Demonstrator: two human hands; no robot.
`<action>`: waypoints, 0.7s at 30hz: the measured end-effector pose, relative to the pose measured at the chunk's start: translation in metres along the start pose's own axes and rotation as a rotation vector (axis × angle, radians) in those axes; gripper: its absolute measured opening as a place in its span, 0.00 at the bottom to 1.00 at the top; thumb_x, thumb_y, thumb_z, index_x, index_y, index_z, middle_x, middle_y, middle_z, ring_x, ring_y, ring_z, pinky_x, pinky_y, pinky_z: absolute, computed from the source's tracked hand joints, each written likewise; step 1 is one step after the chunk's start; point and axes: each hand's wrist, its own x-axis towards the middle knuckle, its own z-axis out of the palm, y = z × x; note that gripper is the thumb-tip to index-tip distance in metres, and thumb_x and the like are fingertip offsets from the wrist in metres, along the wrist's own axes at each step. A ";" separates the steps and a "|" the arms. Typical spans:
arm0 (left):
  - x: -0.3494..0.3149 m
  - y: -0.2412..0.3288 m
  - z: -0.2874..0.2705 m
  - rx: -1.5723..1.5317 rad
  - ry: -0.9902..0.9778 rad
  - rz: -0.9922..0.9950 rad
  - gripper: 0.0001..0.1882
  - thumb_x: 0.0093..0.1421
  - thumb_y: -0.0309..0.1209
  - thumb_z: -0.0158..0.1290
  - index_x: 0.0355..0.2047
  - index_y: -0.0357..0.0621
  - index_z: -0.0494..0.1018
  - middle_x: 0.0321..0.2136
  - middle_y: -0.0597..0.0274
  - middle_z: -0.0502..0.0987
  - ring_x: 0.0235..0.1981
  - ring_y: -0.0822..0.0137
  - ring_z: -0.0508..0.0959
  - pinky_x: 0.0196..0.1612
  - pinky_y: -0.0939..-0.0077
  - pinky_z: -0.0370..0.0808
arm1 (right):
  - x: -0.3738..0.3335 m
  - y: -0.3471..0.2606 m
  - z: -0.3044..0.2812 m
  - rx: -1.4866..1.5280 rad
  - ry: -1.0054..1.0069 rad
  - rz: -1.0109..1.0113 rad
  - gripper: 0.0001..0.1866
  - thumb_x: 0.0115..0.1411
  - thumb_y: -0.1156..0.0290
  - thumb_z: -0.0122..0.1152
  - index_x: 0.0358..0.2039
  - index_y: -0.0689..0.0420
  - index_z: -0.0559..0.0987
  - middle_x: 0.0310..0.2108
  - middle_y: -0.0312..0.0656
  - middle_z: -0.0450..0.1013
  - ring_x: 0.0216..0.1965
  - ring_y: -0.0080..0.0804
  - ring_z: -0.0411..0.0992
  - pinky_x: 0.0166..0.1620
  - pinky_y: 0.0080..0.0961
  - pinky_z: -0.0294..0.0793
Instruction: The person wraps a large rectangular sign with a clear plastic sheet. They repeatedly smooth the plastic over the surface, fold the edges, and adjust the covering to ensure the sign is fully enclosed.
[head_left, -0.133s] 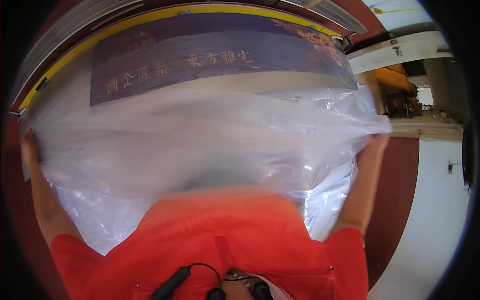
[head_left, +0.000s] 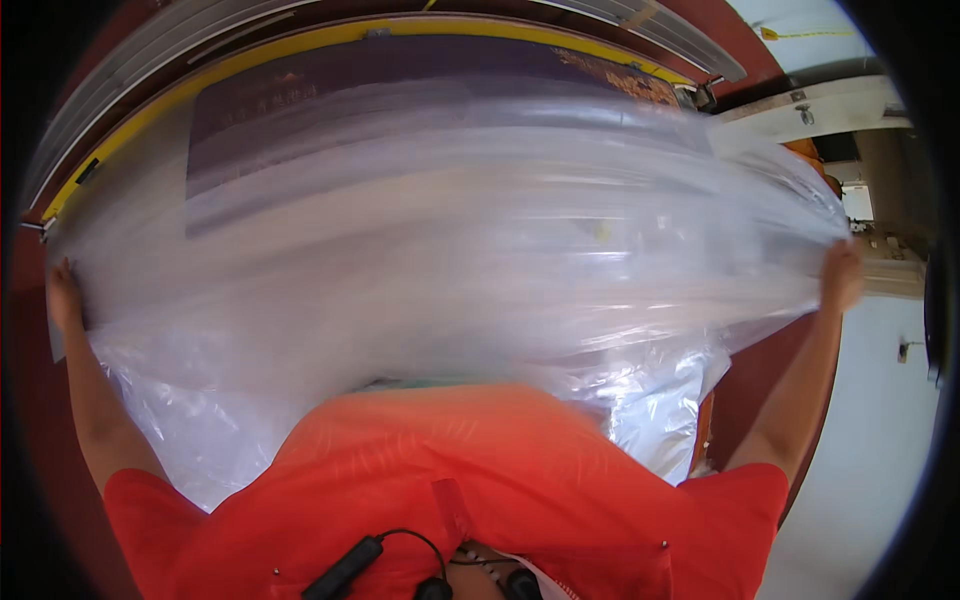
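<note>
A large sheet of clear plastic film [head_left: 430, 240] is stretched across the view between my two hands. At the far right, my right hand [head_left: 842, 275] is closed on a gathered corner of it, and creases run inward from the fist. My left hand [head_left: 66, 295] grips the film's left edge; its fingers partly show. Beneath the film lies a wide panel with a dark purple printed area [head_left: 350, 85], blurred through the plastic. More crumpled shiny plastic [head_left: 655, 425] hangs down near my body. Film blurred by motion hides the panel's near part.
A yellow strip [head_left: 330, 42] borders the panel's far side, with grey metal rails [head_left: 110, 105] beyond. To the right stand a white door-like frame [head_left: 830, 115] and a pale wall or surface [head_left: 860, 420]. Dark red flooring [head_left: 760, 375] shows beside the panel.
My right hand has moved outward to the right, pulling the film wider and tauter. The film now covers more of the purple print. My left hand has barely moved.
</note>
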 end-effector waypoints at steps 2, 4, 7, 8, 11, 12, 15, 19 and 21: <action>-0.006 0.034 -0.006 0.018 0.000 -0.069 0.20 0.56 0.44 0.34 0.32 0.39 0.66 0.29 0.44 0.69 0.33 0.46 0.68 0.33 0.60 0.64 | 0.049 0.027 -0.037 -0.007 0.380 -0.446 0.21 0.51 0.57 0.45 0.45 0.52 0.66 0.41 0.47 0.66 0.43 0.45 0.63 0.47 0.34 0.60; -0.006 0.000 -0.014 0.038 0.036 -0.070 0.20 0.56 0.44 0.35 0.30 0.38 0.66 0.27 0.43 0.68 0.31 0.45 0.68 0.32 0.61 0.64 | -0.015 -0.069 -0.095 0.098 0.645 -0.590 0.21 0.50 0.63 0.46 0.45 0.55 0.65 0.44 0.46 0.64 0.44 0.43 0.62 0.48 0.31 0.58; -0.007 -0.011 -0.017 0.000 0.044 -0.070 0.21 0.56 0.45 0.36 0.28 0.38 0.66 0.25 0.43 0.68 0.28 0.46 0.67 0.30 0.61 0.64 | -0.066 -0.137 -0.015 0.366 -0.044 -0.791 0.19 0.47 0.73 0.44 0.42 0.61 0.65 0.39 0.50 0.65 0.41 0.44 0.63 0.45 0.30 0.60; -0.008 -0.006 -0.011 -0.032 0.033 -0.073 0.21 0.56 0.45 0.36 0.27 0.38 0.66 0.24 0.43 0.67 0.27 0.46 0.67 0.29 0.62 0.64 | -0.070 -0.141 0.021 -0.061 -0.557 -0.685 0.18 0.46 0.74 0.43 0.40 0.62 0.65 0.36 0.51 0.67 0.40 0.46 0.63 0.44 0.30 0.62; -0.019 0.034 -0.019 0.050 0.066 -0.098 0.21 0.56 0.46 0.37 0.25 0.38 0.66 0.22 0.45 0.67 0.24 0.47 0.67 0.28 0.63 0.63 | -0.074 -0.146 0.089 0.152 -0.569 -0.760 0.16 0.48 0.71 0.44 0.40 0.57 0.67 0.34 0.48 0.68 0.38 0.44 0.66 0.42 0.31 0.63; -0.021 0.033 -0.020 0.073 0.069 -0.096 0.21 0.56 0.45 0.37 0.25 0.38 0.66 0.22 0.45 0.67 0.24 0.48 0.67 0.27 0.63 0.63 | -0.080 -0.167 0.096 0.425 -0.478 -0.790 0.18 0.50 0.65 0.43 0.43 0.55 0.65 0.38 0.48 0.67 0.41 0.43 0.64 0.45 0.31 0.61; -0.019 0.017 -0.029 0.111 0.087 -0.064 0.20 0.56 0.45 0.37 0.26 0.39 0.66 0.22 0.47 0.67 0.24 0.50 0.67 0.27 0.65 0.63 | -0.092 -0.236 0.116 0.780 -0.406 -0.719 0.24 0.53 0.53 0.39 0.48 0.51 0.61 0.47 0.47 0.59 0.49 0.41 0.56 0.51 0.33 0.53; -0.014 0.028 -0.020 0.040 0.037 -0.022 0.19 0.56 0.44 0.38 0.28 0.40 0.67 0.24 0.49 0.68 0.25 0.53 0.68 0.28 0.67 0.64 | -0.047 -0.215 0.229 0.329 -0.437 -0.637 0.30 0.53 0.45 0.32 0.53 0.46 0.55 0.55 0.43 0.47 0.56 0.40 0.43 0.55 0.38 0.41; -0.023 0.029 -0.032 0.057 0.065 -0.039 0.18 0.56 0.43 0.38 0.30 0.41 0.68 0.25 0.51 0.69 0.26 0.54 0.69 0.29 0.68 0.65 | -0.061 -0.243 0.205 0.517 -0.487 -0.380 0.30 0.53 0.44 0.31 0.53 0.46 0.53 0.55 0.41 0.47 0.57 0.42 0.43 0.55 0.37 0.41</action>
